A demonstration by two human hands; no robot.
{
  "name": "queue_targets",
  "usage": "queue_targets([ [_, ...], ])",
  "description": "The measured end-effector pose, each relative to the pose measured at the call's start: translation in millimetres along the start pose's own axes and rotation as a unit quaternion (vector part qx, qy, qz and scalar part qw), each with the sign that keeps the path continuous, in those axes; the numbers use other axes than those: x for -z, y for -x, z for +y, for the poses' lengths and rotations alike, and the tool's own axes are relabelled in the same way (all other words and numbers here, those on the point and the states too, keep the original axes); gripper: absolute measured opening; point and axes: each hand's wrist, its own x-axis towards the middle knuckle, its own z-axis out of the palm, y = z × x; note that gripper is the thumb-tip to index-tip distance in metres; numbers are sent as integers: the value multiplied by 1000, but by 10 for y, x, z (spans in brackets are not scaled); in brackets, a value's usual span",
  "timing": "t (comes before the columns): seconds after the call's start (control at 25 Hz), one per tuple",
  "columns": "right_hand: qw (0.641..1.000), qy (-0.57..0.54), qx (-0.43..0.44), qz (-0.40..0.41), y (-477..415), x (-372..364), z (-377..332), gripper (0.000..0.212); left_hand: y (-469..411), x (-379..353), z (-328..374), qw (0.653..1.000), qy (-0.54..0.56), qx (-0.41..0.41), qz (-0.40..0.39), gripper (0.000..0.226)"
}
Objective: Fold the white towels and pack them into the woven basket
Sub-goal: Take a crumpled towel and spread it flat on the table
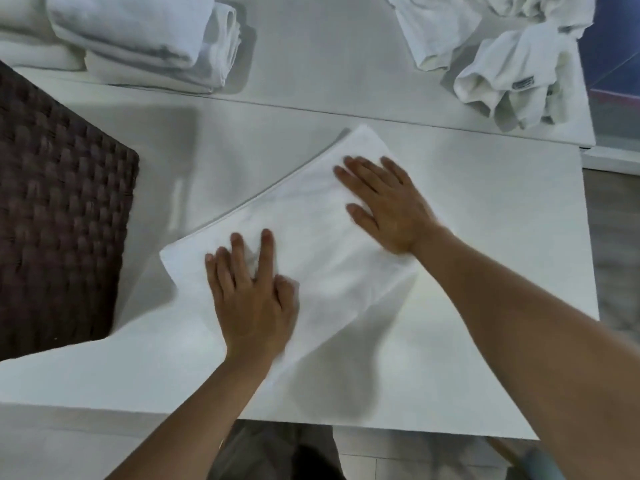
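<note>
A white towel [304, 237] lies folded flat and slanted on the white table [485, 237]. My left hand [249, 292] rests flat on its near left part, fingers straight and spread. Flat on the towel's far right part lies my right hand [388, 202], fingers also straight. The dark woven basket [59, 216] stands at the left edge, close to the towel's left corner. Its inside is not visible.
A stack of folded white towels [138, 39] sits at the back left. A heap of crumpled white towels [509, 60] lies at the back right. A seam crosses the table behind the towel. The table's near edge and right edge are in view.
</note>
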Motion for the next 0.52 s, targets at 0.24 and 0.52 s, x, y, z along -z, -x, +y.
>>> queue_targets([
  [0.24,965,-32,-182,185,525,169,-552,59,-44,119,-354,999,-31,-43,11,51],
  [0.52,983,-181,-34,7,2021,34,-1895,79,178,175,-349,996,-88,-11,3,50],
])
